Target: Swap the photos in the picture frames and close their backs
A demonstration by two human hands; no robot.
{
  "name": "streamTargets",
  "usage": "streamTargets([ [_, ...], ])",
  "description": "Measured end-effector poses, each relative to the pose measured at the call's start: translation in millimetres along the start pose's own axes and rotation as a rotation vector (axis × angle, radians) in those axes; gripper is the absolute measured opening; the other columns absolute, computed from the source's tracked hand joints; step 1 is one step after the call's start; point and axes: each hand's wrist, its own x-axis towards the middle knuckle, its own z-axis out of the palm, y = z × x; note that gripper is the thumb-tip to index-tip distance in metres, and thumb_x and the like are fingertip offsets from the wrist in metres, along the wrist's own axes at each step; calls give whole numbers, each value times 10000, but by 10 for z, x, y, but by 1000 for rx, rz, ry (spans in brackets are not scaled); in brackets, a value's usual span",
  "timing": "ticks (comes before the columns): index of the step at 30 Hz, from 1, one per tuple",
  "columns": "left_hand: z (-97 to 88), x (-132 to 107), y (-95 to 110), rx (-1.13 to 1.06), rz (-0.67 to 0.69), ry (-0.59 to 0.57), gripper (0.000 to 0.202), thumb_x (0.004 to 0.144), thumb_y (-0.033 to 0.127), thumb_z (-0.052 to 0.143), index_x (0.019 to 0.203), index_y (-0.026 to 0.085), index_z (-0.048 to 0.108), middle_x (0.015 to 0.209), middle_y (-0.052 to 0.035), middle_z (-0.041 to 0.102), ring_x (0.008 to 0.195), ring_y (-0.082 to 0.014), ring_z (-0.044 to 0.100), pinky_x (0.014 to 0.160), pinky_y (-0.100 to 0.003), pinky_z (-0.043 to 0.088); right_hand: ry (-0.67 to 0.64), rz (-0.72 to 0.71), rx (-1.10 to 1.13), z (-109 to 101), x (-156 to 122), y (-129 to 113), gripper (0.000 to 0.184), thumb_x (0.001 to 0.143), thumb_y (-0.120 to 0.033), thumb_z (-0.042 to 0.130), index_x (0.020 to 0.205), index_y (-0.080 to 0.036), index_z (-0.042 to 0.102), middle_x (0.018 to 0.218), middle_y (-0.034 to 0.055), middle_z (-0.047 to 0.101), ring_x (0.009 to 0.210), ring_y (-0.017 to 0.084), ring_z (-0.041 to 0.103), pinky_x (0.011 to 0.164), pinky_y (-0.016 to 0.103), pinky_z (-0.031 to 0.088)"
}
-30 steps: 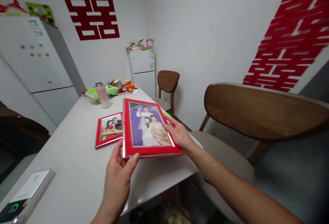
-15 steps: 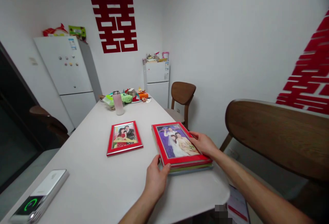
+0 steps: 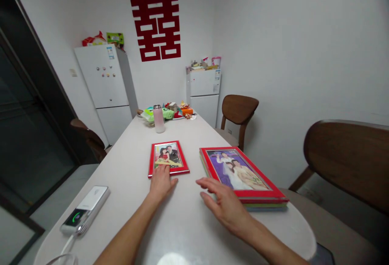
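Observation:
A small red picture frame [image 3: 154, 155] with a photo of a couple lies flat on the white table. My left hand [image 3: 161, 182] is over its near edge, fingers stretched forward and thumb out to the side; whether the fingertips touch it I cannot tell. To the right lies a stack of larger frames, the top one a red picture frame [image 3: 243, 172] with a wedding photo on purple. Green and bluish edges show beneath it. My right hand [image 3: 226, 206] hovers by the stack's near left corner, holding nothing, thumb and fingers apart.
A white power bank [image 3: 86, 208] with a lit green ring and a cable lies at the left edge. Farther back stand a pink bottle [image 3: 158, 119] and a pile of packets [image 3: 168, 113]. Wooden chairs [image 3: 240, 109] flank the table [image 3: 130, 159]; two fridges [image 3: 103, 78] stand behind.
Both hands have come off the stack of frames. My left hand has moved left and forward to the small frame; my right hand has shifted left of the stack. The view has turned left.

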Motion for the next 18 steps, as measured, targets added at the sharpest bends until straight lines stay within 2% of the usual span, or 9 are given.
streamTargets([
  [3,-74,-129,-60,98,59,-32,358,663,290,569,973,118,521,1047,-126,526,1010,-263,446,874,-367,313,-45,14,-27,352,-24,-78,365,720,-183,437,1069,-115,520,1094,131,538,1024,196,476,883,346,368],
  [6,-151,-404,-17,154,129,-71,267,701,274,521,923,126,521,1011,-118,519,967,-256,459,841,-372,334,-11,115,-124,511,-65,-9,419,712,-186,459,1120,-94,457,1139,158,480,1064,223,423,886,358,343],
  [9,-206,-731,17,174,220,-120,267,732,313,483,910,117,518,969,-125,522,927,-269,471,808,-396,354,-13,149,-184,535,-141,31,354,731,-186,438,1076,-111,462,1044,130,517,1008,212,431,853,351,343],
  [14,-138,-1254,29,212,479,-18,420,687,499,509,940,163,510,957,-111,551,895,-273,510,760,-391,411,-6,152,-185,487,-326,-43,306,760,-180,400,1060,-132,446,970,91,525,946,186,419,829,342,323],
  [18,-49,-1525,-26,177,626,35,584,584,567,582,1012,184,478,982,-113,577,895,-287,530,734,-378,445,27,129,-170,432,-470,-72,308,770,-167,379,1071,-131,435,977,89,520,961,189,403,841,350,298],
])
